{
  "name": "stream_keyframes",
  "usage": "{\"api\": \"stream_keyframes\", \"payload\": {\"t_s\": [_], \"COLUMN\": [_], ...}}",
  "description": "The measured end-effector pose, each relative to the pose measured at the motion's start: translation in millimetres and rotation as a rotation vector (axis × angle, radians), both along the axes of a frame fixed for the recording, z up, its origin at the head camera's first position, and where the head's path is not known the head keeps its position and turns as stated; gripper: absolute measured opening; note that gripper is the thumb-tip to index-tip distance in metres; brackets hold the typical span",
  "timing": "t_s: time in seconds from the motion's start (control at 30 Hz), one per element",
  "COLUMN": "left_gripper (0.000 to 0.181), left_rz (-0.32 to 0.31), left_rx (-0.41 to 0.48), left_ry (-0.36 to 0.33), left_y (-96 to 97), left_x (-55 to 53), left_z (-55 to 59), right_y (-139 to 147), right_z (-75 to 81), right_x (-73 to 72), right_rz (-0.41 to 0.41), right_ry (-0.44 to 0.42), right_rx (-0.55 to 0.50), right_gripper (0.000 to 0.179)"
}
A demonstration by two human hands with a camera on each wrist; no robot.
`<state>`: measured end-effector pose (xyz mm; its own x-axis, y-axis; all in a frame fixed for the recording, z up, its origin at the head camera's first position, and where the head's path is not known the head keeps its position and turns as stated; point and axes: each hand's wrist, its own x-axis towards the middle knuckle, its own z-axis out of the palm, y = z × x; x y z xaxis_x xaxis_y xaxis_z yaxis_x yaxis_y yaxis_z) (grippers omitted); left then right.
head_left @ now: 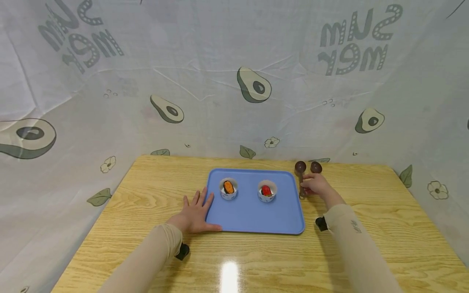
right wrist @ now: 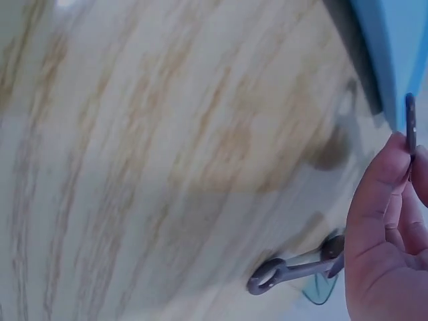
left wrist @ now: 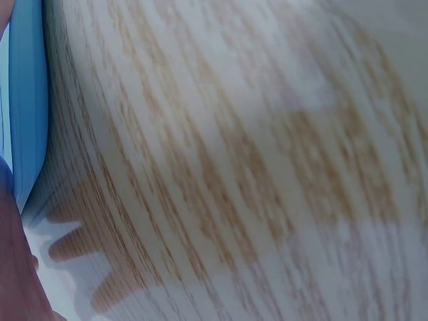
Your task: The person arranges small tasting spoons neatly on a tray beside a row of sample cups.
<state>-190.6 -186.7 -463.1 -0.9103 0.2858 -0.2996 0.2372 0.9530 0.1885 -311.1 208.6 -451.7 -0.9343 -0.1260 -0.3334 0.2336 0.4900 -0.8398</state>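
A dark brown spoon [head_left: 300, 167] with a round bowl is pinched by its handle between the thumb and fingers of my right hand [head_left: 318, 185], at the right rim of the blue tray [head_left: 253, 219]. In the right wrist view the handle end of that spoon [right wrist: 410, 120] pokes out above the fingertips. A second brown spoon [head_left: 316, 167] lies just beyond this hand, its looped handle showing in the right wrist view. With fingers spread, my left hand [head_left: 194, 216] rests at the tray's left edge and near corner.
On the tray stand two small white cups: the left cup [head_left: 229, 194] holds an orange-topped sushi piece [head_left: 229, 187], the right cup [head_left: 266, 197] a red-topped one [head_left: 266, 190]. A printed cloth [head_left: 220, 134] hangs behind the wooden table [head_left: 165, 175].
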Motion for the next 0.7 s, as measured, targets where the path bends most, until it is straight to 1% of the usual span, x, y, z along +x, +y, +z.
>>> {"api": "stream_keyframes", "payload": {"t_s": [0.3, 0.5, 0.7], "left_gripper": [0.111, 0.114, 0.111], "left_rz": [-0.011, -0.017, -0.011], "left_rx": [0.008, 0.029, 0.031], "left_ry": [0.011, 0.007, 0.006], "left_y": [0.6, -0.5, -0.3], "left_x": [-0.3, 1.2, 1.2], "left_z": [1.2, 2.3, 2.7], "right_y": [-0.4, -1.9, -2.5], "right_z": [18.2, 25.4, 31.4], "right_x": [10.0, 15.5, 20.8], "right_rz": [0.002, 0.013, 0.019], "right_ry": [-0.051, -0.066, -0.069], "right_rx": [-0.121, -0.193, -0.221], "right_gripper": [0.05, 0.048, 0.049]}}
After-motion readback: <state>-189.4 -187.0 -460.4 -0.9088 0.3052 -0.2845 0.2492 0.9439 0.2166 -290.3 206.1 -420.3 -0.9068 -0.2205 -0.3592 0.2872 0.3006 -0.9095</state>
